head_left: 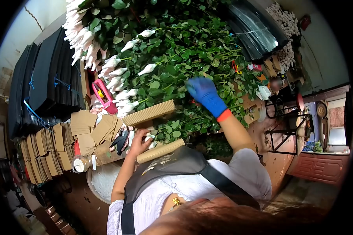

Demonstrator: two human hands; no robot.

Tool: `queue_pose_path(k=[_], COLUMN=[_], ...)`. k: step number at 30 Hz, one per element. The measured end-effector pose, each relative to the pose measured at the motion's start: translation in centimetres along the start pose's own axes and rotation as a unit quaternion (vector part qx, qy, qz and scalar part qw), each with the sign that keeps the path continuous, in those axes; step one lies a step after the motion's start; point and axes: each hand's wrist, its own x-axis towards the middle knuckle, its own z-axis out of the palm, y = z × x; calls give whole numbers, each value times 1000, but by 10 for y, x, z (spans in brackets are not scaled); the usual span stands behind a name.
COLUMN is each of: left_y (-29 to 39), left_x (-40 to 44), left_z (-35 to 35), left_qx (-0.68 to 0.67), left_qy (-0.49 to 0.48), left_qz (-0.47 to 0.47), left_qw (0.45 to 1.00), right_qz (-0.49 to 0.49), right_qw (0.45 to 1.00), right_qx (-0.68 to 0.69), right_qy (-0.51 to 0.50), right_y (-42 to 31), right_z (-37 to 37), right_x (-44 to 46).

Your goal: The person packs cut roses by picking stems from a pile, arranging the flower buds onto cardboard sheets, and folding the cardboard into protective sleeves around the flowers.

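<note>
My right hand (204,93), in a blue glove with a red cuff, reaches over the leafy green stems (176,70); its fingers are blurred among the leaves. My bare left hand (140,143) is at the table's near edge, its fingers bent at white-wrapped flower heads (150,139). Just beyond it lies a strip of corrugated cardboard (149,112), and a second cardboard strip (161,151) is against my apron. More white-wrapped heads (147,69) lie at the left end of the stems.
Brown cardboard pieces (102,130), a black tool (121,141) and a pink tape dispenser (104,97) are on the left. Black sheets (53,74) are stacked behind them. A white tub (104,182) stands below the table edge. Dark wrapped bundles (257,29) lie at the back right.
</note>
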Motion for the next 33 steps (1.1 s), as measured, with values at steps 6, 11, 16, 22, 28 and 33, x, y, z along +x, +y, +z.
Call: queue_pose_path(k=[6, 11, 16, 22, 28, 33], left_y=[-6, -6, -12, -4, -7, -10], left_x=[3, 5, 4, 9, 8, 3], left_z=[-3, 5, 11, 8, 9, 10], left_qx=[-6, 5, -3, 49, -2, -16], left_qy=[-14, 24, 53, 55, 66, 66], left_qz=[16, -28, -25, 19, 7, 0], left_qw=[1000, 999, 998, 997, 998, 998], right_qz=[-103, -96, -196, -159, -134, -73], right_qw=[991, 961, 932, 973, 964, 987], right_qx=[-86, 73, 121, -80, -174, -140], right_qy=[21, 248, 278, 147, 152, 7], right_y=[15, 7, -33, -56, -26, -8], right_z=[37, 2, -25, -16, 1, 4], right_x=[61, 68, 57, 67, 75, 55])
